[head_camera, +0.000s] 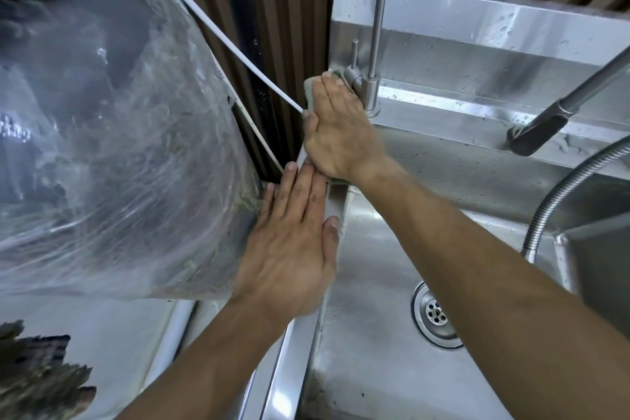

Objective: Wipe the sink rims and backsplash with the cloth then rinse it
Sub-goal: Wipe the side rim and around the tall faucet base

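Observation:
A steel sink (296, 361) with a wet steel backsplash (477, 31) fills the right half. My right hand (341, 133) presses a pale grey-green cloth (311, 89) flat on the sink's back-left rim corner, beside the base of a thin steel tap (370, 92). Most of the cloth is hidden under the palm; a strip of it shows near my wrist. My left hand (293, 245) lies flat with fingers together on the left rim, holding nothing, its back against a plastic bag.
A big clear plastic bag (119, 153) full of dark waste bulges at the left, touching the rim. A white cable (218, 34) runs diagonally behind it. A black pull-out spray head (538, 133) and coiled steel hose (559, 194) hang at the right. The drain (434, 314) sits in the basin.

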{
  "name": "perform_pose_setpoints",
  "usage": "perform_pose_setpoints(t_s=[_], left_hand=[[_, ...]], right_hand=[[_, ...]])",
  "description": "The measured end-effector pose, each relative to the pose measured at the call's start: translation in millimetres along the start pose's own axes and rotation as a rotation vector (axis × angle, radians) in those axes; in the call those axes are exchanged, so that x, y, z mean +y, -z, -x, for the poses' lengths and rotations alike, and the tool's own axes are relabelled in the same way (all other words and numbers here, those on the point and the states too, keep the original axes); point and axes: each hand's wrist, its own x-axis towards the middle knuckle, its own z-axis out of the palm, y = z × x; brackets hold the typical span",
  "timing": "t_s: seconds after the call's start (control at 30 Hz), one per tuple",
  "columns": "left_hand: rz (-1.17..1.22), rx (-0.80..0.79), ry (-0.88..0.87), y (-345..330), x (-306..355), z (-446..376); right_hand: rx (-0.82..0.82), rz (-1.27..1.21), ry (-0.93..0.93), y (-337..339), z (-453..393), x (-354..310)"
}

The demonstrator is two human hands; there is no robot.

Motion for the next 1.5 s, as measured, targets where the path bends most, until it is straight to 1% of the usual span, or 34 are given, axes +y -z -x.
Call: perform_pose_setpoints(t_s=[0.13, 0.33, 0.43, 0.5, 0.63, 0.7, 0.77, 0.83, 0.93, 1.03, 1.17, 1.27, 1.33, 1.37, 1.43, 1.47, 1.5], left_hand=[[-0.003, 0.043, -0.007, -3, 1, 0], [-0.020, 0.030, -0.003, 0, 1, 1], [0.007, 0.002, -0.005, 3, 2, 2], [0.011, -0.008, 0.006, 6, 2, 2], [0.039, -0.032, 0.023, 10, 5, 2], [0.041, -0.027, 0.021, 10, 5, 2], [0.027, -0.015, 0.013, 7, 4, 2], [0.021, -0.005, 0.007, 5, 3, 2], [0.021, -0.017, 0.005, 4, 3, 2], [0.019, -0.015, 0.008, 6, 3, 2], [0.016, -0.001, 0.005, 5, 3, 2], [0.023, 0.007, 0.004, 4, 2, 2], [0.027, 0.005, 0.003, 4, 2, 2], [0.028, 0.007, 0.003, 4, 2, 3], [0.030, 0.003, 0.002, 4, 2, 3], [0.029, 0.004, 0.000, 4, 2, 2], [0.025, 0.007, -0.002, 4, 1, 2]], right_hand=[[-0.046, -0.047, -0.033, -2, 20, 2], [-0.119, 0.038, -0.156, 4, -22, -17], [-0.127, -0.005, -0.193, 7, -37, -18], [-0.096, -0.010, -0.119, 6, -34, -12], [-0.025, -0.099, 0.124, 4, 5, 19], [0.011, -0.133, 0.189, 2, 26, 33], [0.020, -0.137, 0.202, -1, 41, 42], [0.030, -0.113, 0.168, -3, 50, 46], [0.104, -0.097, 0.089, -8, 59, 39], [0.172, -0.131, 0.034, -17, 59, 32], [0.237, -0.231, 0.096, -17, 52, 44], [0.324, -0.155, 0.148, -11, 49, 57], [0.427, -0.153, 0.146, -8, 51, 62], [0.520, -0.222, 0.111, -3, 52, 67], [0.794, -0.404, -0.026, 14, 59, 80], [0.924, -0.419, -0.082, 24, 63, 85], [0.982, -0.390, -0.082, 33, 63, 88]])
